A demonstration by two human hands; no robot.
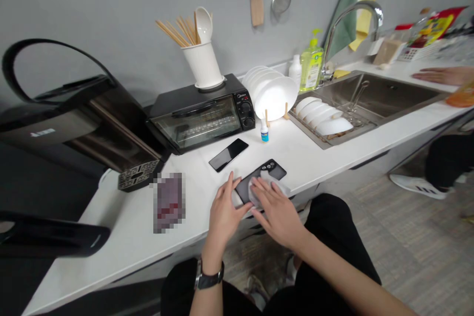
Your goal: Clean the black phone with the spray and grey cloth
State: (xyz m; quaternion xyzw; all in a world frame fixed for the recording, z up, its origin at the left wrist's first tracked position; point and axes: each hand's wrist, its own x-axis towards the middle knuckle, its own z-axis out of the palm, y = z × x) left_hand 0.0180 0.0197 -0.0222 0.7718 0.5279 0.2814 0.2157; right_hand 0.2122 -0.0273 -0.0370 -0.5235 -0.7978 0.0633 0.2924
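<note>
A dark grey phone [244, 189] lies on the white counter near its front edge, camera lenses facing up. My left hand [226, 207] grips its left end, thumb on the near side and fingers on the far side. Under the fingers of my right hand [276, 210] is a thin white wipe [280, 183], pressed against the phone's back and partly covering it. Just behind lies a second phone [228, 154], its black screen up. A small white bottle with a blue label [264, 132] stands upright to the right of that phone.
Behind are a black toaster oven [200, 118], white plates [276, 98] in a rack and a sink [388, 86] holding bowls. A black coffee machine [74, 128] and a pixelated item [169, 202] are left. Another person's hand [444, 75] rests beyond the sink.
</note>
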